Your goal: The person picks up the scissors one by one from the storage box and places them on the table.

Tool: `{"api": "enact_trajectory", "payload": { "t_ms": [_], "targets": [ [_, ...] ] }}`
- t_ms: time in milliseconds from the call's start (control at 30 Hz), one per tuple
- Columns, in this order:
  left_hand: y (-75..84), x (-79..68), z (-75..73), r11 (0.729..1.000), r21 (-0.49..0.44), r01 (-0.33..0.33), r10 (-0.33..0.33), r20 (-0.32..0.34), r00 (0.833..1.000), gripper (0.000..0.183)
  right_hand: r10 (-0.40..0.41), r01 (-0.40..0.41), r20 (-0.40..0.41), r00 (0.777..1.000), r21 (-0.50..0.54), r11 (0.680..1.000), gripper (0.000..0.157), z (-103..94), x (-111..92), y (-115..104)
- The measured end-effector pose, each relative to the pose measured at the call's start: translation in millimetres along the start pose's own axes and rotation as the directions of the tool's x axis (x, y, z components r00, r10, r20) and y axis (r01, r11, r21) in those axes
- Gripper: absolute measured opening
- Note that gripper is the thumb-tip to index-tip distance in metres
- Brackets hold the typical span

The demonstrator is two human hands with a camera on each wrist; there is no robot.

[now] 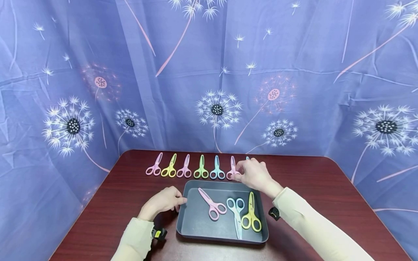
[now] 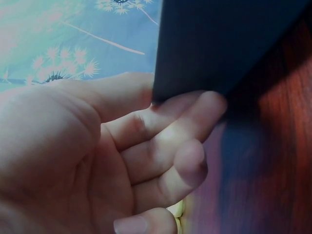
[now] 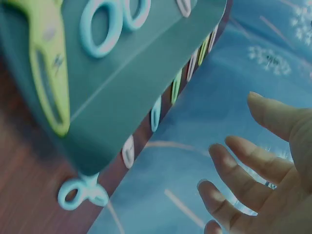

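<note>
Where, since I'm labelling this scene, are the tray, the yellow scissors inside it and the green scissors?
Tray (image 1: 199,224), head view: bare floor.
Yellow scissors (image 1: 250,211), head view: base of the blade.
Green scissors (image 1: 201,167), head view: base of the blade.

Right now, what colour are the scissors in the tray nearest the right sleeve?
Yellow; those scissors show best in the head view.

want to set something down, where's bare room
In the tray, between left wall and pink scissors; also on the tabletop between the right sleeve and the table's right edge. Crowded: the tray's right half, with light-blue scissors and yellow scissors, and the row of scissors behind the tray.
</note>
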State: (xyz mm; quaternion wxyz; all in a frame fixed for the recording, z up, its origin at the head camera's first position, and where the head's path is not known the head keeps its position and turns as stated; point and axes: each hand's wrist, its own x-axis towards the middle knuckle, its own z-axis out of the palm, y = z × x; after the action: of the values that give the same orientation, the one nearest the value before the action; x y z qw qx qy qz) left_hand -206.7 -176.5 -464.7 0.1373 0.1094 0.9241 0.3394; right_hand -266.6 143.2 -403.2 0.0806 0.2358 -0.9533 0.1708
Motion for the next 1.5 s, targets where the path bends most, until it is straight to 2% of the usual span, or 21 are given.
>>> {"api": "enact_trajectory", "payload": {
  "t_ms": [333,833,1167,1333,1500],
  "targets": [
    [-0.8,-1.3,-0.2,1.0,-0.016,0.0,0.0,0.001,1.0,0.031,-0.084,0.084,0.047,0.995,0.011,0.996,0.024,17.2,-12,-29],
    [-0.5,-1.3,-1.0,1.0,-0.005,0.002,-0.002,-0.005,1.0,0.032,-0.169,0.166,0.097,0.981,0.036,0.985,0.026,37.4,-22,-50],
    [-0.9,-0.5,-1.8,1.0,0.004,-0.003,0.003,-0.001,1.0,0.033,-0.182,0.181,0.237,0.954,0.025,0.983,0.016,50.9,-31,-57],
    [-0.4,-0.1,-2.3,1.0,0.002,-0.019,0.019,0.004,1.0,0.034,-0.179,0.182,0.274,0.945,0.015,0.983,0.02,55.8,-33,-57],
    [-0.7,0.7,-2.1,1.0,0.016,-0.017,0.017,0.005,1.0,0.033,-0.181,0.198,0.308,0.934,-0.026,0.98,0.032,56.5,-34,-62]
  ]
}}
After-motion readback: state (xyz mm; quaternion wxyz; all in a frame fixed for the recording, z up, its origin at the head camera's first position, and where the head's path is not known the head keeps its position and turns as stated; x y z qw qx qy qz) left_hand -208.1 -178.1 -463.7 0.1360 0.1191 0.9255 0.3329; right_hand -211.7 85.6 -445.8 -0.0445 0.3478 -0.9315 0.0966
